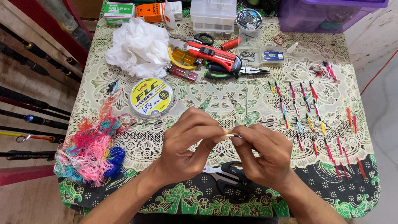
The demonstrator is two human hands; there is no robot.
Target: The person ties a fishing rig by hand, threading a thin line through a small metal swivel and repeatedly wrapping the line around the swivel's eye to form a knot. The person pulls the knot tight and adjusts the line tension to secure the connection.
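My left hand (186, 145) and my right hand (265, 155) meet over the near middle of the table, fingertips pinched together on a small fishing hook (237, 135) with a pale wrapped shank. Black-handled scissors (228, 178) lie on the cloth just under both hands. A round spool of fishing line (151, 98) with a yellow label lies to the upper left of my left hand. Rows of finished hooks with coloured tails (304, 112) are laid out to the right of my right hand.
A heap of coloured thread (91, 151) lies at the near left. A white crumpled tissue (139, 47), a red utility knife (213, 53), pliers (232, 72), clear boxes (212, 14) and a purple tub (327, 12) sit further back. Fishing rods (29, 99) lean at the left.
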